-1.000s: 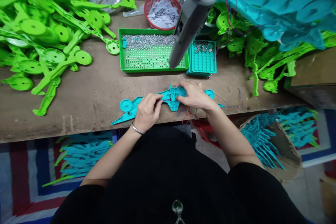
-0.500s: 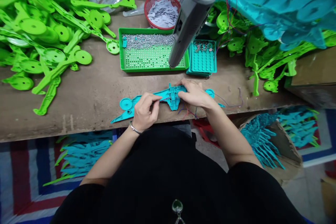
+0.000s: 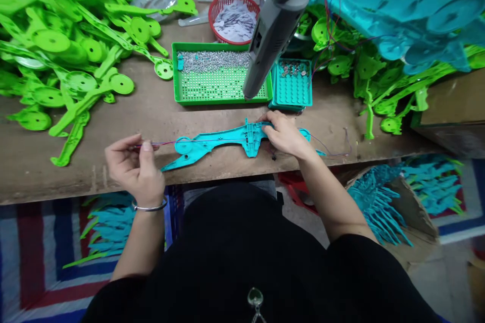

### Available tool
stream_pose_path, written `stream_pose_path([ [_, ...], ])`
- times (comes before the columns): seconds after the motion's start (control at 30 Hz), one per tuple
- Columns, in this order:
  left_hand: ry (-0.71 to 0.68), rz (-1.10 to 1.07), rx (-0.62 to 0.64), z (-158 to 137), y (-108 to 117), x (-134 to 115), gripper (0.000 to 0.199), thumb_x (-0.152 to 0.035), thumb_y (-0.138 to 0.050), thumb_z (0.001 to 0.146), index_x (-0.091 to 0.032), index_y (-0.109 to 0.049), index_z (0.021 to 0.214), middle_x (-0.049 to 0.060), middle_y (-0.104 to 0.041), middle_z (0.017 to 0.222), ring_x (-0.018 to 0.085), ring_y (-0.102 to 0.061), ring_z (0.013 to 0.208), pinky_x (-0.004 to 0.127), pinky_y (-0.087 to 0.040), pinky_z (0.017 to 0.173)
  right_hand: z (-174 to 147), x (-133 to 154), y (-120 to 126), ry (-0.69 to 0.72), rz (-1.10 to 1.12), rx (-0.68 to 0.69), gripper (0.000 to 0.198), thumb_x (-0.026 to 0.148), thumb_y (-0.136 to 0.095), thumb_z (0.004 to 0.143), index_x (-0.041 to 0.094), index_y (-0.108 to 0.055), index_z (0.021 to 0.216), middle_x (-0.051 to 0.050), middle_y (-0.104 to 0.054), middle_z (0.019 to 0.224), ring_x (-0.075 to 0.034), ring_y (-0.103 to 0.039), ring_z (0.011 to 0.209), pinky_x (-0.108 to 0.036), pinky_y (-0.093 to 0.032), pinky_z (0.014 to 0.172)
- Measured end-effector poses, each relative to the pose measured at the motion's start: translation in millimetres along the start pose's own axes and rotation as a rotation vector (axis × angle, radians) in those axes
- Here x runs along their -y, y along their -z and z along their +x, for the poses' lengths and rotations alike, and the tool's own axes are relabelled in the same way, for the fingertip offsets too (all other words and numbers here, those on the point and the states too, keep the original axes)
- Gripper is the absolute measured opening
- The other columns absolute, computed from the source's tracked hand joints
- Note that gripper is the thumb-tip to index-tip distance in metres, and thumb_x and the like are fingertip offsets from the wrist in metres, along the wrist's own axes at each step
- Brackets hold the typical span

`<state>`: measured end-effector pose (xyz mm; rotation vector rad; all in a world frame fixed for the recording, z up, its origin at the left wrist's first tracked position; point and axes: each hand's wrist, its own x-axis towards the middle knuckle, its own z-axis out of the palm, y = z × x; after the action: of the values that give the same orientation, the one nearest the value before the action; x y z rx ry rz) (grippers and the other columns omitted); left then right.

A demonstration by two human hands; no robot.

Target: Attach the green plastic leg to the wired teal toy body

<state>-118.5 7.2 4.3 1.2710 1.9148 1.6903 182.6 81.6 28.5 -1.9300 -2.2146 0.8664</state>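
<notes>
Head view. Landmark: green tray, small metal pieces heaped along its far side. Turquoise shell lies lengthwise on the surface, on the wearer's side of the tray and apart from it. Left hand, nearer the wearer than the tray and off to its left: thumb and fingertips pinch thin wires, which run straight along the shell to its upright crosspiece. Right hand, just nearer than the tray's right end: thumb and fingers grip the shell right of the crosspiece. Small turquoise tray adjoins the green tray's right; red basket behind it; grey tool hangs over its right part.
</notes>
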Motion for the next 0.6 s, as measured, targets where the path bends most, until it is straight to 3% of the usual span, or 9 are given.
stream_pose_path([
  [0.1,0.072,-0.023,0.013,-8,1,11,0.019,-0.03,-0.067,0.087,-0.019,-0.057,0.099,0.001,-0.057,0.096,0.013,-0.066,0.073,0.035,-0.059,0.074,-22,-1,10,0.057,-0.072,-0.224,0.028,0.028,-0.04,0.09,0.019,-0.066,0.096,-0.013,-0.065,0.107,-0.03,-0.056,0.106,-0.045,-0.041,0.094],
  [0.17,0.107,-0.04,0.024,-13,-1,13,0.019,-0.029,-0.065,0.089,-0.02,-0.054,0.102,0.002,-0.057,0.098,0.014,-0.068,0.073,0.037,-0.06,0.075,-43,-1,16,0.072,-0.119,-0.277,0.026,0.031,-0.044,0.091,0.02,-0.067,0.088,-0.011,-0.068,0.096,-0.027,-0.059,0.097,-0.042,-0.043,0.089],
  [0.27,0.16,-0.054,0.047,-19,-7,12,0.021,-0.028,-0.057,0.092,-0.021,-0.046,0.109,0.001,-0.056,0.093,0.016,-0.071,0.07,0.036,-0.061,0.067,-71,0,19,0.021,-0.179,-0.161,0.021,0.036,-0.056,0.086,0.021,-0.069,0.081,-0.007,-0.07,0.079,-0.025,-0.063,0.081,-0.039,-0.044,0.078],
  [0.4,0.152,0.014,0.063,-19,-11,13,0.025,-0.03,-0.053,0.094,-0.021,-0.04,0.113,0.003,-0.057,0.099,0.017,-0.072,0.069,0.033,-0.06,0.058,-82,-1,9,-0.037,-0.255,-0.021,0.022,0.036,-0.06,0.085,0.02,-0.074,0.093,-0.008,-0.075,0.086,-0.028,-0.066,0.084,-0.04,-0.044,0.078],
  [0.47,0.128,0.016,0.073,-18,-11,14,0.027,-0.031,-0.054,0.094,-0.021,-0.04,0.114,0.003,-0.057,0.1,0.015,-0.071,0.067,0.03,-0.059,0.054,-76,-4,4,-0.03,-0.248,0.024,0.019,0.031,-0.059,0.086,0.02,-0.075,0.09,-0.008,-0.075,0.083,-0.027,-0.066,0.084,-0.04,-0.044,0.077],
  [0.53,0.118,0.028,0.082,-16,-11,14,0.027,-0.032,-0.054,0.094,-0.021,-0.039,0.114,0.002,-0.056,0.1,0.014,-0.071,0.066,0.028,-0.058,0.053,-68,-7,2,0.015,-0.181,0.021,0.017,0.027,-0.058,0.086,0.021,-0.073,0.082,-0.006,-0.073,0.079,-0.025,-0.065,0.081,-0.039,-0.044,0.077],
  [0.6,0.116,0.058,0.083,-14,-10,13,0.026,-0.032,-0.054,0.094,-0.021,-0.04,0.113,0.002,-0.056,0.101,0.013,-0.07,0.066,0.027,-0.059,0.055,-59,-10,-1,0.059,-0.058,-0.083,0.018,0.029,-0.057,0.087,0.021,-0.071,0.079,-0.005,-0.072,0.078,-0.022,-0.064,0.077,-0.038,-0.045,0.079],
])
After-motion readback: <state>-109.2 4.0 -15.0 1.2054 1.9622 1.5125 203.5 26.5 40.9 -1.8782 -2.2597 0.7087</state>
